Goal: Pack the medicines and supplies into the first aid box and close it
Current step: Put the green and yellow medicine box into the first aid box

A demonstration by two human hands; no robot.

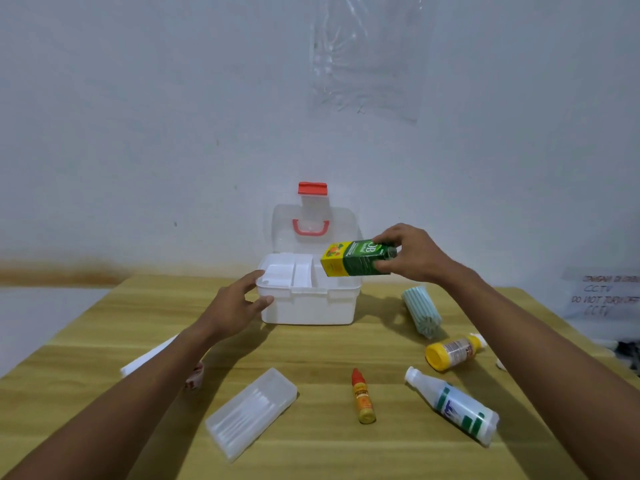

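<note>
The white first aid box [311, 308] stands open at the table's far middle, its clear lid [284, 233] with red handle and latch upright behind it. A white divided tray sits in the box top. My right hand [410, 252] grips a green and yellow medicine carton [356, 259] above the box's right side. My left hand [239, 301] rests against the box's left front corner, thumb on the wall and fingers at the rim. On the table lie a clear cotton swab case [251, 412], a small orange-capped dropper bottle [363, 396], a white bottle [457, 408], a yellow-capped bottle [450, 351] and a striped roll [420, 310].
The wooden table [311, 355] ends at a pale wall just behind the box. A white flat packet [149, 358] and a red-and-white item [194, 377] lie partly under my left forearm. A paper notice [604, 294] hangs at the right.
</note>
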